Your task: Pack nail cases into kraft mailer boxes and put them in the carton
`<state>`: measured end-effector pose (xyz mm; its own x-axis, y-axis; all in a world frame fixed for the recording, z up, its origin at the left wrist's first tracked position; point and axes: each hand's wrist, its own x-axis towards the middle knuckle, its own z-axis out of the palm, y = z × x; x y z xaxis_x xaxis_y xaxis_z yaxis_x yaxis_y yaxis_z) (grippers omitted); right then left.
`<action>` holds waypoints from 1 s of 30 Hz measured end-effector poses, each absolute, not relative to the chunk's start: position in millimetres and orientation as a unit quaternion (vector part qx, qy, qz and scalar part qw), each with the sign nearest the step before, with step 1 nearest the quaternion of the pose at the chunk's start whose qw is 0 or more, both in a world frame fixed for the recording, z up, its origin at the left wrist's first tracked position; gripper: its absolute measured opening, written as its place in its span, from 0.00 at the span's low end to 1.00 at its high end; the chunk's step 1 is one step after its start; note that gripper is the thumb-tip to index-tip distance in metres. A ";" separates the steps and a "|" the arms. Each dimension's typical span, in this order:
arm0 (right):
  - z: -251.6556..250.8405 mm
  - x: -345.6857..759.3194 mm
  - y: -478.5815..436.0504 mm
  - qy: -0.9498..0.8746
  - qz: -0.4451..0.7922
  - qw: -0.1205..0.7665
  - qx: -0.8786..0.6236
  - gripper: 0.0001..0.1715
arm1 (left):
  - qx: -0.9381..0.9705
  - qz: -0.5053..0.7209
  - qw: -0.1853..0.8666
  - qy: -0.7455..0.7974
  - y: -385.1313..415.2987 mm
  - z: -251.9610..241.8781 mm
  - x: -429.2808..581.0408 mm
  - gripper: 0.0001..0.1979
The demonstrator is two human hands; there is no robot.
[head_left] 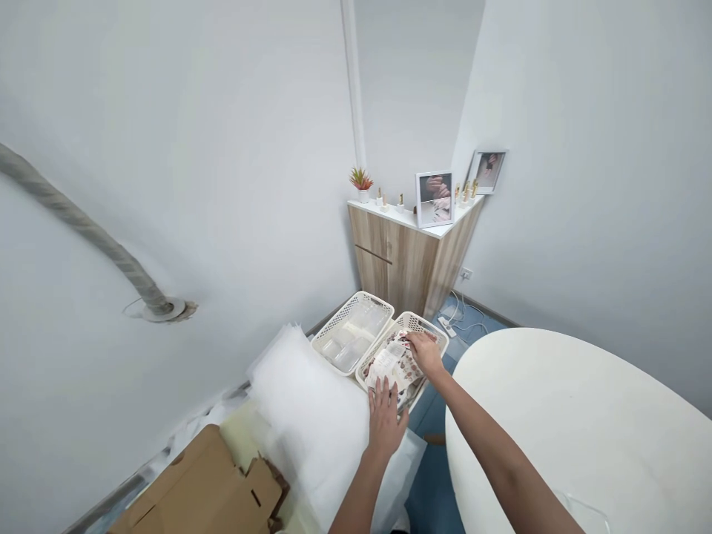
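We can read no words, brands or numbers here. On the printed sheets (389,360) in the right-hand white basket (416,321), we make out only faint, greyish marks and small coloured patches — all too tiny and blurred for us to tell any letters. On the front framed picture (435,199), which stands on the cabinet (406,259), we likewise find nothing legible — just the image itself.

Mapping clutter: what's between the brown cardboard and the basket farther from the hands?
In the head view, a pile of white sheets lies between them, with pale-yellow material showing beside the cardboard.
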<state>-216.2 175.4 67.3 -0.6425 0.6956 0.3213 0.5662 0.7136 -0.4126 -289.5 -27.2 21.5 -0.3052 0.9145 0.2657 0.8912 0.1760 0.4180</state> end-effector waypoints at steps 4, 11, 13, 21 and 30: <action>86.4 -153.4 141.0 -0.900 0.110 0.355 -0.226 0.19 | 0.560 0.372 0.085 0.735 -5.0 61.7 -279.8 0.37; 104.3 -23.0 85.6 -0.899 0.086 0.360 -0.233 0.21 | 0.629 0.383 0.319 0.596 24.4 128.5 -218.2 0.30; 103.3 13.4 75.4 -0.895 0.087 0.349 -0.264 0.23 | 0.648 0.363 0.339 0.577 27.9 129.2 -189.0 0.31; 51.7 180.6 33.4 -0.754 0.099 0.332 -0.559 0.26 | 0.683 0.290 0.356 0.568 18.0 51.1 -64.3 0.29; -24.6 252.0 -20.8 -0.619 0.214 0.119 -0.746 0.22 | 0.679 0.223 0.173 0.677 -20.1 -19.1 34.7 0.25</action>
